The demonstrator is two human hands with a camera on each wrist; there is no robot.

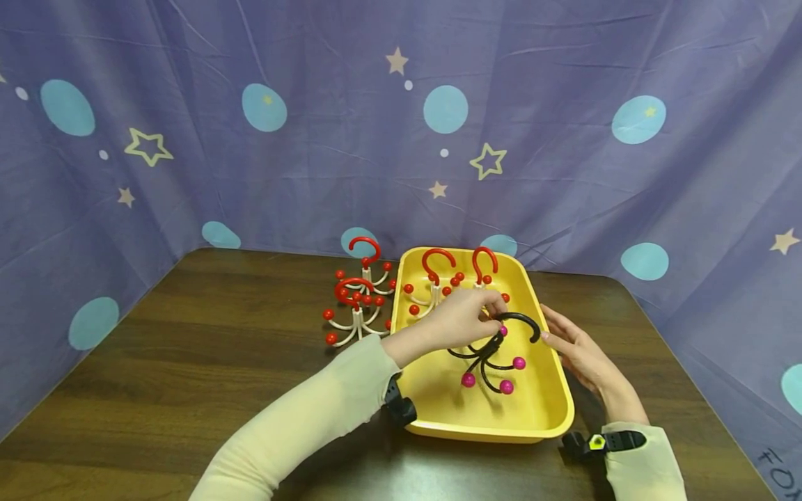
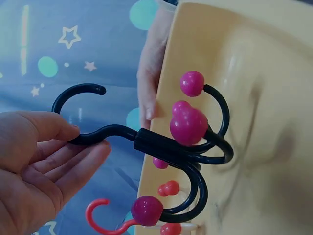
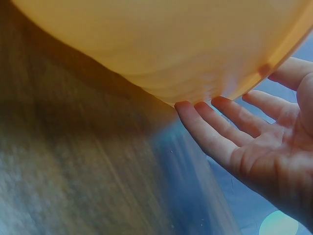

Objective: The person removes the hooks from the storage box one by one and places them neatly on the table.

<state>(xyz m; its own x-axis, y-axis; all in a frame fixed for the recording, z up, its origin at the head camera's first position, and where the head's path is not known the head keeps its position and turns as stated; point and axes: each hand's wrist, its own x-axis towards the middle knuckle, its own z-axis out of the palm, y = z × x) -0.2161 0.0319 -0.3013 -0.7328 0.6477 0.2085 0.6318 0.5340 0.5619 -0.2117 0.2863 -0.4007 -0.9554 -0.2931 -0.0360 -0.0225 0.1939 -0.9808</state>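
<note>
Inside one yellow tray (image 1: pixel 432 407), we count two red-hooked hangers (image 1: pixel 435 295); the left hand (image 1: pixel 462 316) pinches one black hanger (image 1: pixel 486 353), the right hand (image 1: pixel 585 355) touches the tray, fingers extended.

Creased purple star-patterned curtain (image 1: pixel 351 174) behind brown wood-grain table (image 1: pixel 156 348).

Curtained-off tabletop setting, kind of room unclear, purple star-patterned curtain (image 1: pixel 351 174), wood-grain table (image 1: pixel 250 334)
</note>
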